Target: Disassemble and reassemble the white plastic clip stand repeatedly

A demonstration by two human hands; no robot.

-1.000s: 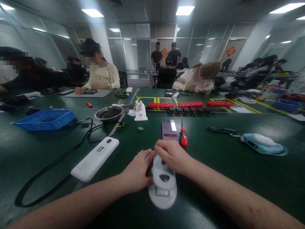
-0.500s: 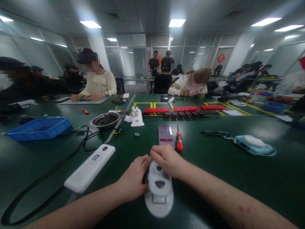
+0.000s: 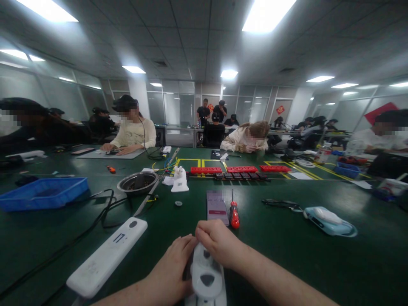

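Room: green table [image 3: 287, 263] is stretching bare to the right of the hands, with open surface running out to a pale blue device [image 3: 330, 221]; on the left a white power strip [image 3: 106, 257] and its black cable [image 3: 95, 210] are lying close in.
Edges: phone [image 3: 216, 207] and red screwdriver [image 3: 234, 216] are lying just beyond the knuckles; the lower frame edge is cutting off the wrists' side of the work.
Farther off: blue tray [image 3: 43, 193], metal bowl [image 3: 137, 182] and a small white stand [image 3: 179, 180] are sitting well apart from the hands.
Change: both hands and the white holder [image 3: 205, 278] are sitting lower in the view than half a second ago, and more ceiling is showing; the grip is staying the same.
Left hand [image 3: 170, 272]: it is curling against the holder's left side, fingers bent and pressing on it, seemingly gripping, though the thumb is hidden.
Right hand [image 3: 218, 244]: it is closing over the holder's far top end, fingers folded down onto it.
Holder: it is standing on the table between the two hands, touching both, its base running out of the frame.
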